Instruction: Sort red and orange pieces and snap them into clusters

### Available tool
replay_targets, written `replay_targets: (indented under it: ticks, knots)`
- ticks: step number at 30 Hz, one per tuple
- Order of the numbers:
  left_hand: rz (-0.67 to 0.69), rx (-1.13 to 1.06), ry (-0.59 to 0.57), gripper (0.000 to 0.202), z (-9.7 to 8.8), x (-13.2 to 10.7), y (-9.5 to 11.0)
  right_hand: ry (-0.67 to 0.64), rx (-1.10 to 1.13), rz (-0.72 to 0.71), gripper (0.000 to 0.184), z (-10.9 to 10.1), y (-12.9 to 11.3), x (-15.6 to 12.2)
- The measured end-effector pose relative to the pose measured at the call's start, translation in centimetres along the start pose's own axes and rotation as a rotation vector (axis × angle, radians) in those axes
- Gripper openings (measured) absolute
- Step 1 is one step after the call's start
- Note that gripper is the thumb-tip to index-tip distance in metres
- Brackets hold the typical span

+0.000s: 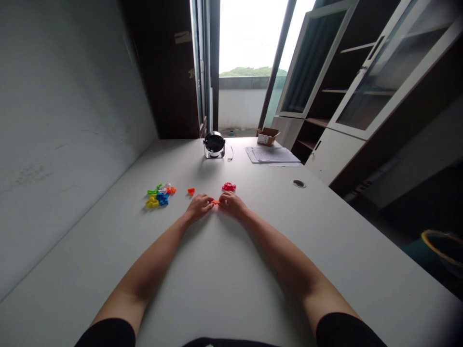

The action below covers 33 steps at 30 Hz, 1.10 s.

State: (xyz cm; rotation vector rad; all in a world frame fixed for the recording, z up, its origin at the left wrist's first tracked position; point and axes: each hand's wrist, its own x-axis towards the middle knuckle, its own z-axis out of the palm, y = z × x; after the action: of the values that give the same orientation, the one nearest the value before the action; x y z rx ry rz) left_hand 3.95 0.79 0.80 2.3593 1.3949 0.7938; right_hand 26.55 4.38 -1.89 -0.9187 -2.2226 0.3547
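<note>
- Left hand (198, 206): curled almost shut, palm down, fingertips (211, 200) pressed against one side of a small orange plastic piece (216, 202)
- Right hand (232, 204): curled the same way, fingers close over the other side of that piece; firmness of the pinch too small to tell
- Small orange plastic piece: between the two hands, just above the white desk (275, 270) or resting on it, hard to tell which; mostly hidden by fingers, exact shape unclear
- Just ahead of the right hand: a red plastic piece (228, 187), lying flat on the desk, apart from the fingers
- Ahead and outward of the left hand: a second orange piece (191, 191), near the knuckles but not touching
- Farther out past the left hand: a loose heap of toy pieces (160, 195) in green, yellow, blue, orange and white, some overlapping
- Well ahead of both hands: a small black-and-silver round fan (214, 145), with a thin cord (230, 153) just beside it
- Ahead and beyond the right hand: a stack of papers (272, 154), and past it an open cardboard box (268, 137) at the desk's far edge
- Out past the right hand: a round cable hole (298, 183) in the desktop
- Far beyond the hands: a glass-fronted cabinet (394, 77) on the right, a bright window (249, 43) straight ahead
</note>
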Motion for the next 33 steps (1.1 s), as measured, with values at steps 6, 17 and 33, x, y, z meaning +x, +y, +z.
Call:
replay_targets:
  ticks: [6,17,33]
  knots:
    - [0.019,-0.012,0.009,0.027,0.06,-0.04,-0.08,-0.003,0.005,-0.007,0.004,-0.14,-0.14,0.00]
    - [0.030,-0.020,0.004,0.029,0.03,-0.07,-0.13,0.015,0.006,0.010,0.008,-0.05,-0.20,0.06]
    - [0.051,-0.034,0.042,0.029,0.53,0.05,-0.72,-0.006,0.009,0.029,0.014,-0.11,-0.10,0.11]
